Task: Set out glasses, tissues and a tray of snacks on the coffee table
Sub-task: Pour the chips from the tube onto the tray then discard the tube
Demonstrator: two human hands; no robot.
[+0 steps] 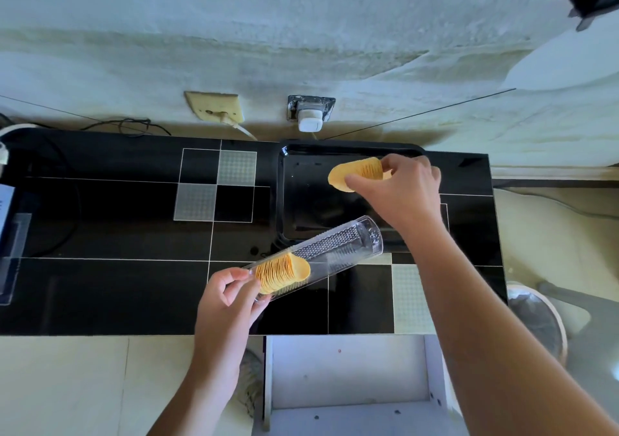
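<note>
- While the snack step was under way, the right hand pinched a short stack of curved yellow crisps over the shiny black rectangular plastic tray, right of centre in the frame.
- Just below it, the left hand gripped the near end of a clear plastic crisp sleeve, tilted, with more crisps bunched by the fingers.
- That tray lay on the black tiled counter and looked otherwise bare, so filling had hardly begun.
- No glasses or tissues showed anywhere; I judged those steps, and carrying the tray to the coffee table, remained.
</note>
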